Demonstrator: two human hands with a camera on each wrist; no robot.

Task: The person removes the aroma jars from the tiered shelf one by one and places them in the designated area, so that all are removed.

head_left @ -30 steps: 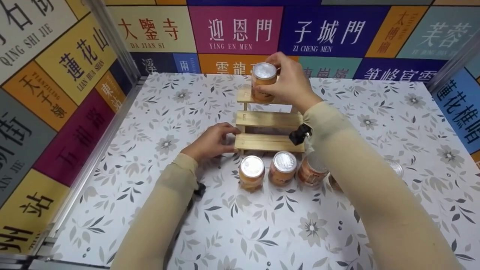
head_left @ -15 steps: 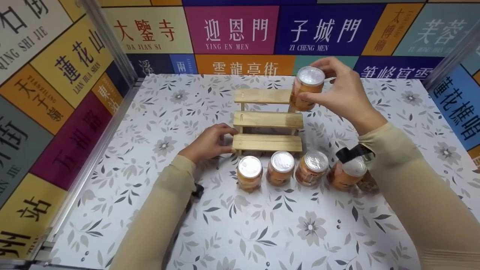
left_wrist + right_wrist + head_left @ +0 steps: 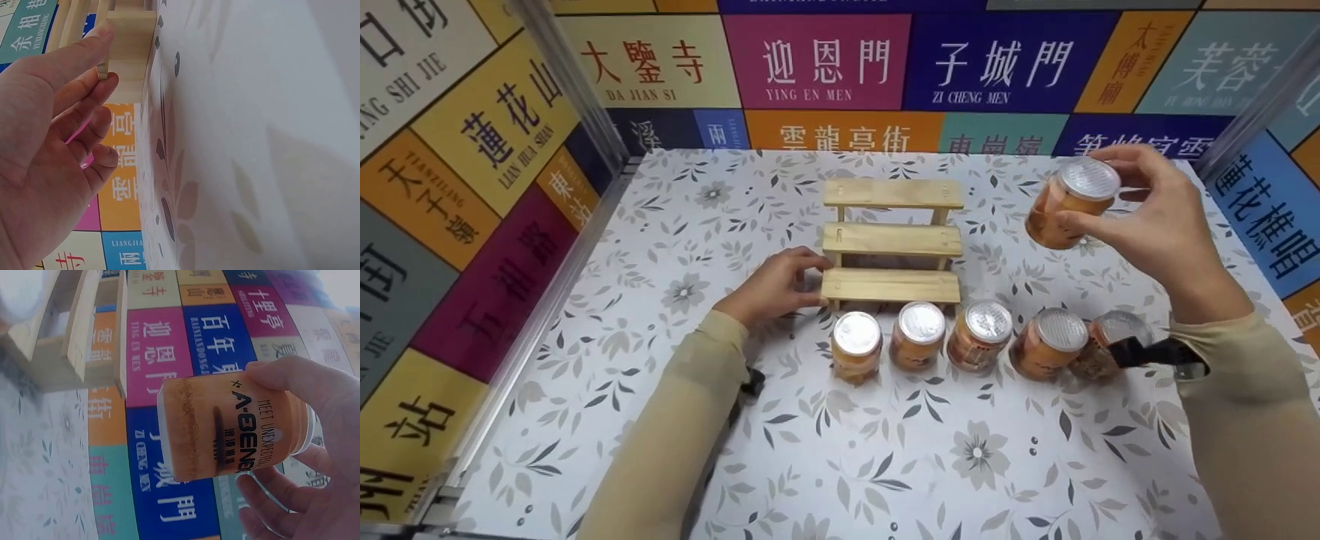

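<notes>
My right hand [image 3: 1166,225] grips an orange can [image 3: 1069,206] with a silver lid, thumb on one side and fingers on the other. It hangs tilted above the table, right of a three-step wooden stand [image 3: 892,240]. Black lettering shows on the can's side in the right wrist view. At the stand's left end my left hand [image 3: 776,285] pinches the edge of the lowest step; in the left wrist view, thumb and forefinger lie on either side of that board [image 3: 103,64]. No can stands on the three steps.
Several similar cans stand in a row before the stand, from the leftmost can [image 3: 856,345] to the rightmost [image 3: 1110,341], partly behind the right wrist strap [image 3: 1159,352]. A floral cloth [image 3: 885,457] covers the table. Printed panels [image 3: 817,60] wall it at the back and sides.
My right hand has carried the can from above the stand's top step out to the right and somewhat down. The cans at the row's right end have come into view. My left hand stays put.
</notes>
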